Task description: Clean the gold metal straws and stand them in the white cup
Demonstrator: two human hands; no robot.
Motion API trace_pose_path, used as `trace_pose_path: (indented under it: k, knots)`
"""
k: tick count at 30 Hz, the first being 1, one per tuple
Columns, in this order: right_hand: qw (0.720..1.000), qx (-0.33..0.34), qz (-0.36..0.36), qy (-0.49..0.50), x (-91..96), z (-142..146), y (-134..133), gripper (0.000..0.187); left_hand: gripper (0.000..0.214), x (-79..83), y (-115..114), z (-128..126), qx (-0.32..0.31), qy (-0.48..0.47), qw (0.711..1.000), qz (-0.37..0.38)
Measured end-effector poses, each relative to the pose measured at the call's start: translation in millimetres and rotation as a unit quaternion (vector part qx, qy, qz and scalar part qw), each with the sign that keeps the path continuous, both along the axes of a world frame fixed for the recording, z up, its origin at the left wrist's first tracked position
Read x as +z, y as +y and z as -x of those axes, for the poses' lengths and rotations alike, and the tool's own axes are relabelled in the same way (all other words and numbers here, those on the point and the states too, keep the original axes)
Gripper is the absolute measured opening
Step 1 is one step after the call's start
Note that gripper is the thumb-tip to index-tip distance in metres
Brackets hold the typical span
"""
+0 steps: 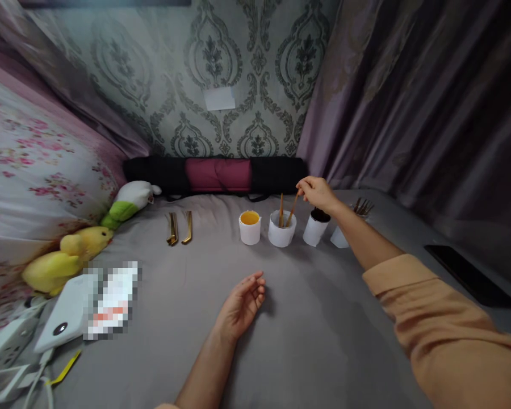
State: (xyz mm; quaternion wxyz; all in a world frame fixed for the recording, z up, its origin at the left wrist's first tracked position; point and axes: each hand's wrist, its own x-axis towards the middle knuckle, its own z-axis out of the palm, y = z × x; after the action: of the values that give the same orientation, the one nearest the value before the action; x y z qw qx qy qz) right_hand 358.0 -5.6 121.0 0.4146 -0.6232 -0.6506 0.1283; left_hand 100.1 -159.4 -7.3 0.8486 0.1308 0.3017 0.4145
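Note:
My right hand (317, 192) pinches the upper end of a thin brown stick (292, 211). The stick's lower end is inside a white cup (281, 237), where another thin brown stick (281, 205) stands upright. Left of that cup is a white cup with a yellow inside (250, 232). To the right, below my right hand, a white cup with a dark inside (314, 232) leans slightly. My forearm partly covers a further white container (339, 238); several brown sticks (363, 208) show beyond the arm. My left hand (243, 304) rests palm up on the sheet, empty, fingers loosely curled.
Gold-coloured bent pieces (187, 228) lie on the grey sheet (174, 363) at left. Plush toys (63, 264), a white device with a cable (68, 312) and a power strip (8, 343) line the left side. A black-and-maroon roll (217, 175) lies behind. A dark flat object (470, 275) is at right.

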Motion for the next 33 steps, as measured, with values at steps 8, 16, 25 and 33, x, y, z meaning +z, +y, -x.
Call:
trace_pose_path:
  k: [8,16,25,33]
  knots:
    - [0.998,0.036,0.035,-0.028,-8.3,5.7,4.2,0.022,0.024,1.7,0.1,-0.5,-0.001,0.006,1.000,0.000]
    - [0.996,0.040,0.052,-0.060,-12.0,10.3,4.0,0.022,0.023,-1.0,0.9,-0.1,-0.002,0.004,1.000,-0.004]
    - [0.995,0.020,0.072,-0.063,-20.2,15.5,7.2,0.021,0.024,-2.9,1.5,-0.3,-0.003,0.004,1.000,-0.009]
    - [0.995,0.006,0.058,-0.076,-25.6,18.0,12.6,0.024,0.023,-5.1,2.1,0.0,-0.004,0.001,1.000,-0.009]
